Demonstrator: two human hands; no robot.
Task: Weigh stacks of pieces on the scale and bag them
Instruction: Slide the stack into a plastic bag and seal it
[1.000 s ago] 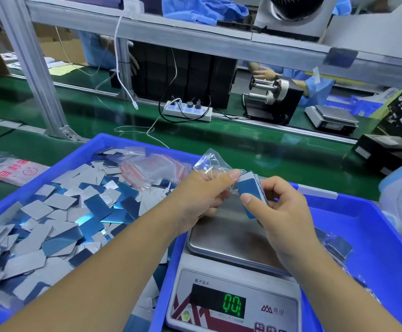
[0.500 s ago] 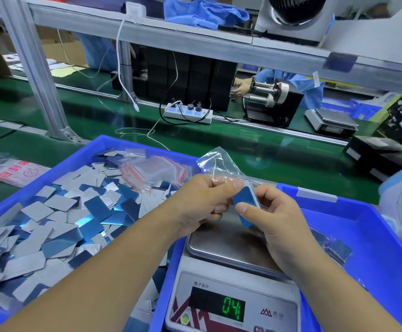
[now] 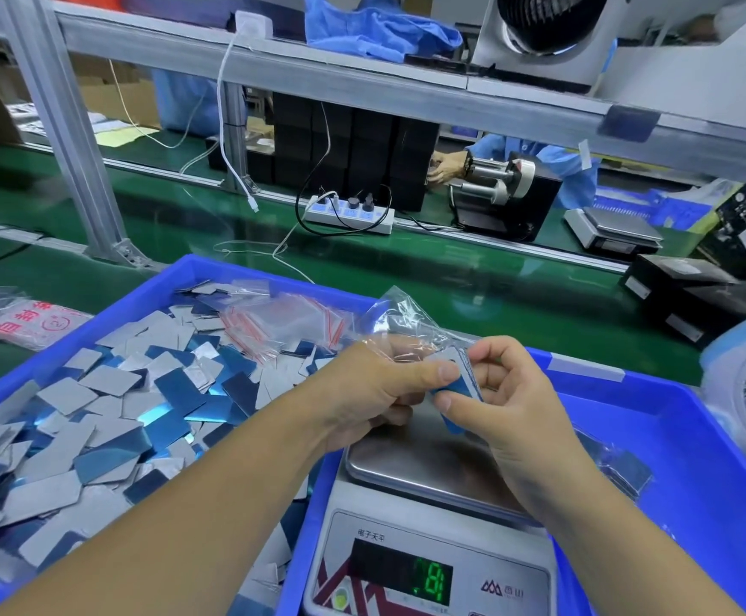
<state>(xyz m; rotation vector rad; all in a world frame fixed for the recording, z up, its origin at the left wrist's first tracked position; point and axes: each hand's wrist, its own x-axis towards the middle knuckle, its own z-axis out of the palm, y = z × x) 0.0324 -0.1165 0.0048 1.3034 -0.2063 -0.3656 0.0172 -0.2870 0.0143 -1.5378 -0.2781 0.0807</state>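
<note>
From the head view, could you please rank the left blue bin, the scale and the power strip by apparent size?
1. Left blue bin, largest.
2. Scale.
3. Power strip, smallest, though it lies farther off, so it may look undersized.

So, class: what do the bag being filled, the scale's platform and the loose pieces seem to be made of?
Bag: thin clear plastic film; crinkled, glossy, see-through.
Scale platform: probably brushed stainless steel; dull grey sheen.
Loose pieces: thin rigid sheets, mirror-blue one side, matte grey the other; material unclear.
</note>
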